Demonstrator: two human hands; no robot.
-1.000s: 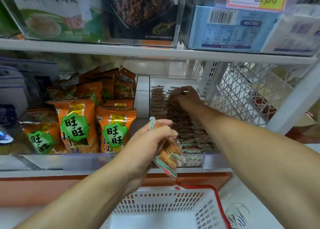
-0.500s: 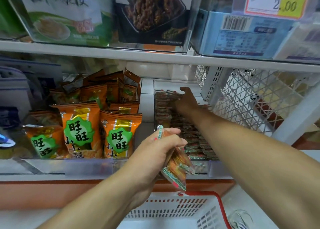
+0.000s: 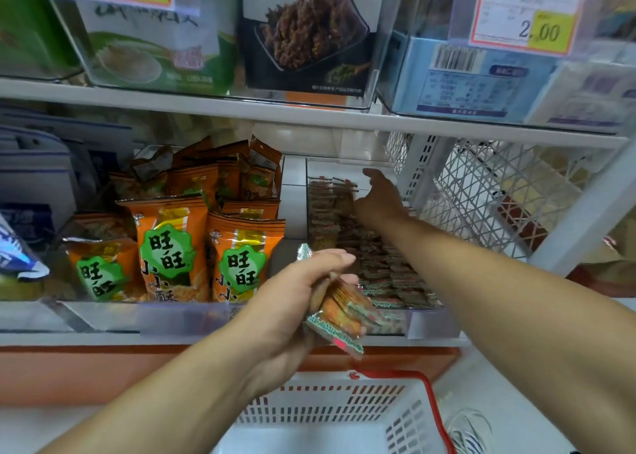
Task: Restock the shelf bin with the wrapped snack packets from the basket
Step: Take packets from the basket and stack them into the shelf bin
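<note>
Left hand (image 3: 292,302) at lower centre, fingers curled in a grip; right arm stretched to upper centre, right hand (image 3: 377,200) fingers relaxed.

- You are standing in a shop, at a snack aisle: white metal shelves (image 3: 309,118) run across in tiers, stocked with packaged food.
- Price tags (image 3: 523,13) in red, white and yellow hang on the upper tier; one reads 2.00.
- Clear plastic bins (image 3: 426,323) line the shelf front, sorting goods by kind.
- Orange snack bags (image 3: 241,257) with green labels stand in rows, many alike.
- A box (image 3: 457,78) above shows a barcode.
- A white shopping basket (image 3: 344,415) with a red rim sits below you.
</note>
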